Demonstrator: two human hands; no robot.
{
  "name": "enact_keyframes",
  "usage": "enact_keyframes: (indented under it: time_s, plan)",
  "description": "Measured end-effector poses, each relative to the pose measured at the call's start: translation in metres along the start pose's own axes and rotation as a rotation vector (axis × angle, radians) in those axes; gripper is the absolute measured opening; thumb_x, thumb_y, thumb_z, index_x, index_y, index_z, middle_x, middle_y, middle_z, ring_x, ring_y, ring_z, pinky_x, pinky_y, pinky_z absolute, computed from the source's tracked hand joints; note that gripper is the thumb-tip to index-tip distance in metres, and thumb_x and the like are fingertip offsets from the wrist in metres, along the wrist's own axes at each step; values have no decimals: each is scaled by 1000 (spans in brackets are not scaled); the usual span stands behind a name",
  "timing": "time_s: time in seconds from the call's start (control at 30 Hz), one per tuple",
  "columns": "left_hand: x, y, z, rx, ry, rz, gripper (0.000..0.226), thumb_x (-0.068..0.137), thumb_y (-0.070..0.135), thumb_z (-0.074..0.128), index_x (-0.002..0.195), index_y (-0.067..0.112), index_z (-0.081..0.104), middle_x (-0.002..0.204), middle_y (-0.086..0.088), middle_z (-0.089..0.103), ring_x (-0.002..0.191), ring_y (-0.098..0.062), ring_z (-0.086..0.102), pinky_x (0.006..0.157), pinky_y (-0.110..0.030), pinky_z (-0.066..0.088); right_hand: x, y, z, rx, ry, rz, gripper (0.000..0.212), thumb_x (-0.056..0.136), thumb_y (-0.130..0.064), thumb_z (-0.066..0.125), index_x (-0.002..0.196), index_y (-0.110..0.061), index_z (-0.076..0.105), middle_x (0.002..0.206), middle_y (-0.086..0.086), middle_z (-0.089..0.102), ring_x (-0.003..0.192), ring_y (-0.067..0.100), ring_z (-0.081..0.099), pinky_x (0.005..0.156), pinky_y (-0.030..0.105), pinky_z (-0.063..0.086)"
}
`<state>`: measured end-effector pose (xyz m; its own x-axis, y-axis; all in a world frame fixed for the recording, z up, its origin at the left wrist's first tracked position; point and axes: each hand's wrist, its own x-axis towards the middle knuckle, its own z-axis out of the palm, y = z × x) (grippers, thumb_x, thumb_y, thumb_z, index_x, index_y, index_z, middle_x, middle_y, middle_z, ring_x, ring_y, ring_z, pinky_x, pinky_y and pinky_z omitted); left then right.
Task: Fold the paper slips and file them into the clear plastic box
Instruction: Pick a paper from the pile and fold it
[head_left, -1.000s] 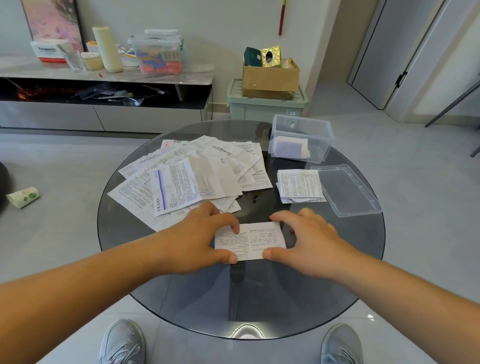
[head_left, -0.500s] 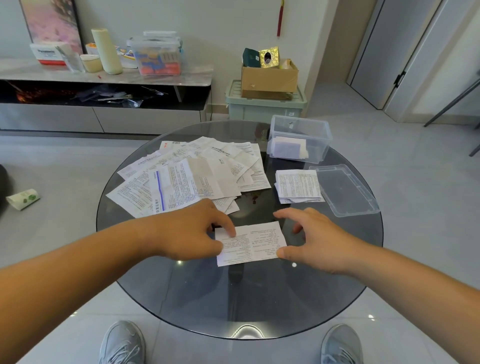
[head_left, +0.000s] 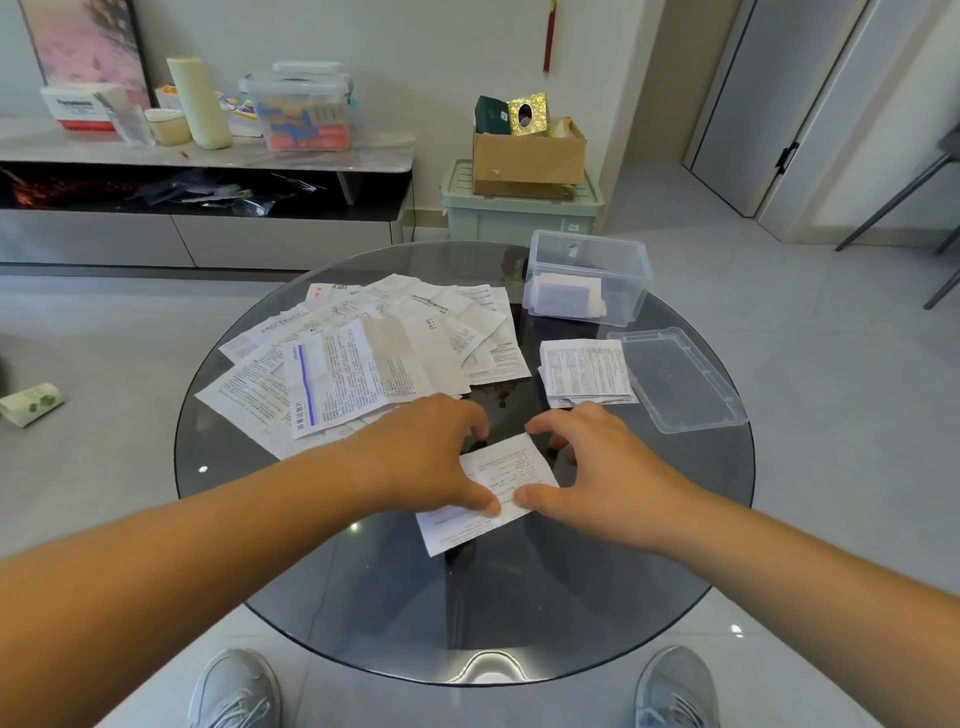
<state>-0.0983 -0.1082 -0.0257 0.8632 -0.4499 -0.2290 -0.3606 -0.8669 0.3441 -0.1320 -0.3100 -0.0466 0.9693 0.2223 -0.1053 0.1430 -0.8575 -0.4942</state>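
Paper slip (head_left: 498, 478) lies tilted on the round dark glass table (head_left: 467, 597), caught between both hands. The left hand (head_left: 421, 457) presses its thumb on the slip's near part with its fingers arched over the far edge. The right hand (head_left: 602, 467) mirrors it, thumb on the sheet and fingers curled at the far corner, so both clamp the same slip.

Beyond the left hand a loose pile of unfolded sheets (head_left: 363, 364) spreads over the glass. Just beyond the right hand sits a small stack of folded slips (head_left: 584, 371), with a clear lid (head_left: 680, 384) beside it on the outer side. Farther out stands the clear plastic box (head_left: 623, 270), open, with folded paper inside.

Past the table is a pale tiled floor. A low cabinet (head_left: 208, 156) with clutter on top runs along the wall. A cardboard box (head_left: 527, 156) rests on a green bin (head_left: 519, 218). Grey shoes (head_left: 234, 686) show under the table's near edge.
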Motion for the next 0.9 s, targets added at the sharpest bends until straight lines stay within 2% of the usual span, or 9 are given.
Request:
enact_keyframes:
  time_s: [0.13,0.2,0.3,0.4,0.47,0.57,0.63,0.8,0.9]
  plan:
    - [3,3,0,-12,-65,-42,53,74,53,83,111,30,54,106,13,61,90,-8,63,82,-26,57,2,-2,1,8,-4,-16,63,81,-52,74,135,-37,45,119,-15,44,112,3,42,88,21,46]
    - [4,2,0,-59,-63,-28,39,77,50,81,102,30,59,98,12,63,85,-8,64,72,-22,55,2,-3,0,52,6,-13,64,82,-50,75,136,-37,44,115,-19,48,104,3,48,78,17,45]
    - [2,-2,-3,-292,-40,-23,18,84,42,78,90,30,65,87,10,70,82,-10,70,69,-26,57,3,-4,-3,252,24,45,63,80,-41,81,134,-34,47,100,-15,62,89,6,62,75,23,54]
    - [-2,-2,-8,-601,-6,-97,15,87,34,77,95,24,70,88,7,76,79,-10,74,72,-26,61,5,-3,-7,457,23,105,51,79,-29,84,122,-26,58,87,-2,74,78,13,71,78,34,60]
    - [-3,-2,-9,-796,3,-144,20,87,30,77,100,18,70,90,3,78,82,-15,76,78,-33,62,4,-5,-10,608,15,144,38,81,-20,82,114,-19,64,82,0,75,75,14,72,70,32,59]
    - [-6,2,-7,-1087,-8,-185,26,88,20,75,110,8,68,99,-7,78,92,-25,75,89,-47,59,2,-8,-11,883,-12,196,25,86,-14,77,109,-9,67,89,2,78,81,18,73,63,29,55]
    - [-7,6,-4,-1214,-28,-196,26,91,16,72,114,7,67,103,-9,77,96,-27,75,90,-49,58,2,-10,-12,957,-14,209,21,89,-14,74,108,-7,67,94,5,78,84,22,74,61,28,56]
    - [-7,7,-5,-1143,-58,-191,18,97,20,64,108,7,71,99,-5,78,92,-20,75,75,-31,62,1,-10,-13,957,9,213,13,92,-12,70,101,-4,66,87,9,77,69,19,69,58,27,56]
    - [-8,4,-6,-1091,-71,-214,18,96,17,64,108,5,71,96,-6,78,90,-19,76,69,-26,61,0,-9,-12,850,98,196,21,92,-14,70,108,-16,58,82,6,76,70,21,71,58,29,56]
